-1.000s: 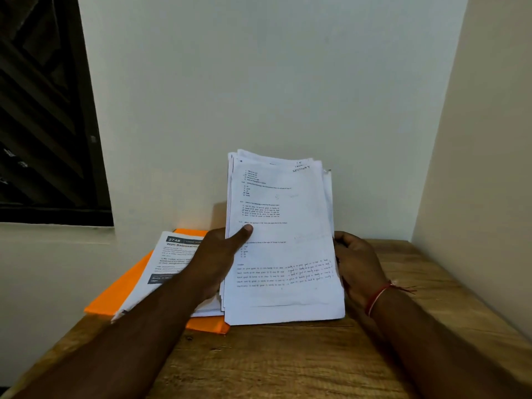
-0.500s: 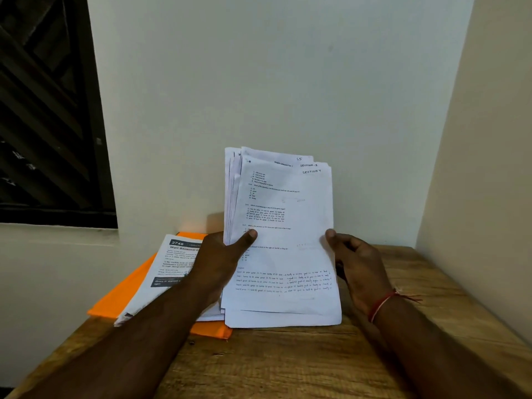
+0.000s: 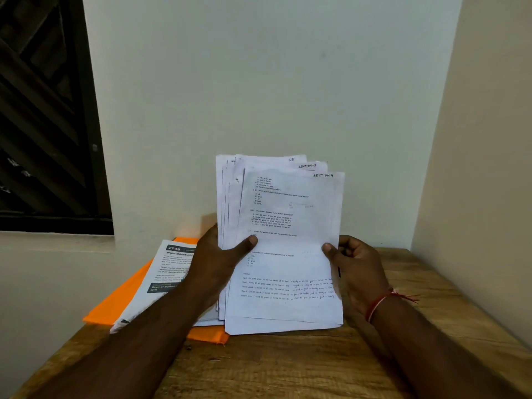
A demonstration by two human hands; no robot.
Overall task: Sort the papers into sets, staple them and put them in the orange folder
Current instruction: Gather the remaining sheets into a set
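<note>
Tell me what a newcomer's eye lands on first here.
The fanned stack of papers is held upright at the centre, gripped by the left hand and right hand, with Section 4 handwritten at its top right. Left of it, the orange folder lies on the wooden table under a printed sheet.

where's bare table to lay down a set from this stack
Bare table on the near side of the stack, and right of the right hand up to the side wall. Crowded at left rear: the folder with a printed sheet on it.
</note>
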